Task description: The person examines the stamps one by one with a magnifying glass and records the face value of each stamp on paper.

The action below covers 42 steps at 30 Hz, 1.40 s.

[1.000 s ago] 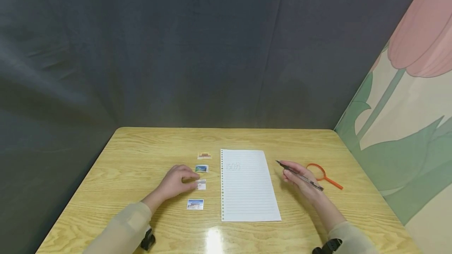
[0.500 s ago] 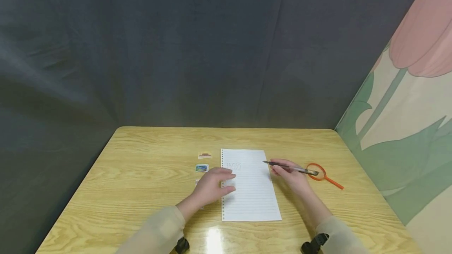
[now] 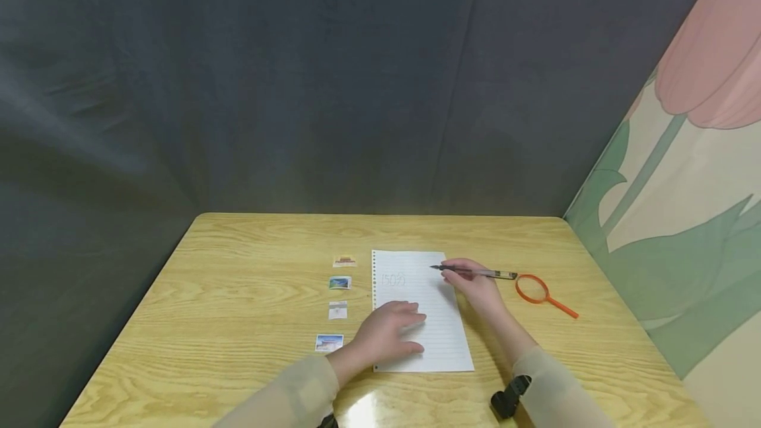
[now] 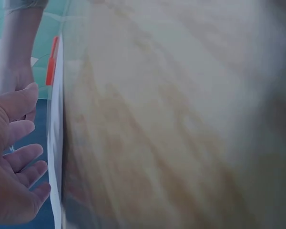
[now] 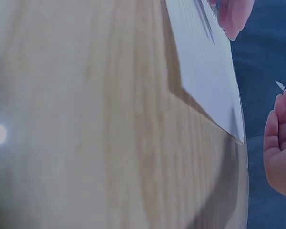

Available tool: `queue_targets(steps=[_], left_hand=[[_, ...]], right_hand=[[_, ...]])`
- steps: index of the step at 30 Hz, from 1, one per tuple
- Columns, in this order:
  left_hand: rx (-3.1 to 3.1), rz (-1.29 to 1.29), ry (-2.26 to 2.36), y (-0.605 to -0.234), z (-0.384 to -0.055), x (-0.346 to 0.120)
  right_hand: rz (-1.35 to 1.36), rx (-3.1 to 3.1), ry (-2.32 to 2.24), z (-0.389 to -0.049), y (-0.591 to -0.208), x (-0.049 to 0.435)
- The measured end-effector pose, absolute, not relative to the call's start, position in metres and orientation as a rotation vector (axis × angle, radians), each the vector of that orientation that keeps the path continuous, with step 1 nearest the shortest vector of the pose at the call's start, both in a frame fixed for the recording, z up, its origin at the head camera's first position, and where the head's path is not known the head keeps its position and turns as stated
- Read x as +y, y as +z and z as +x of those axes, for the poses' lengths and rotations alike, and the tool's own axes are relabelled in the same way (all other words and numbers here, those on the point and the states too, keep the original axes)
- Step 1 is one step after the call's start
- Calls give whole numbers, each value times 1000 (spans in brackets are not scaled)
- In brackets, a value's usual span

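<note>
A lined sheet of paper [image 3: 428, 296], punched along its left edge, has "150" and another mark handwritten near its top. Over its lower left part my left hand [image 3: 389, 332] reaches with fingers spread; in the left wrist view the fingers [image 4: 26, 155] look slightly above the sheet and hold nothing. Between thumb and fingers my right hand [image 3: 475, 289] holds a pen [image 3: 490, 273], its tip pointing left above the paper's upper right. The pen tip [image 5: 282, 86] appears apart from the sheet in the right wrist view.
Several small stamp-like pictures stand in a column left of the paper, the topmost red and yellow [image 3: 344, 261], the lowest blue [image 3: 329, 343]. An orange magnifying glass [image 3: 561, 308] lies to the right on the wooden table [image 3: 255, 269]. A dark curtain [image 3: 357, 84] hangs behind.
My left hand has moved right, away from the stamp-like pictures, and over the paper's lower part. My right hand has brought the pen left, over the sheet's upper right.
</note>
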<state>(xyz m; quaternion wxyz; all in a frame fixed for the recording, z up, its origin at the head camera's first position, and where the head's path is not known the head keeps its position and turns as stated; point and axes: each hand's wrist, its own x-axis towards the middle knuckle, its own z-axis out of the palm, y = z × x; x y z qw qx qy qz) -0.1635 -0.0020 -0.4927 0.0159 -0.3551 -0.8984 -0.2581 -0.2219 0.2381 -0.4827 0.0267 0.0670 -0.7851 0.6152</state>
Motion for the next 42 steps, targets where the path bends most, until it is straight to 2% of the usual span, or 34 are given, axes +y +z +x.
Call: queue_targets(steps=[9,13,20,42], left_hand=[[-2877,-1148,-608,-494,-161,-2],[-2907,-1153,-588,-495,-162,-3],[-2914,-1157,-577,-496,-162,-3],[-2929,-1188,-690,-498,-150,-24]], right_hand=[[129,-2522,1791,-231,-484,228],[145,-2540,1754,-225,-470,219],[118,-2604,1636,-242,-496,224],[67,-2681,1600,-246,-506,221]])
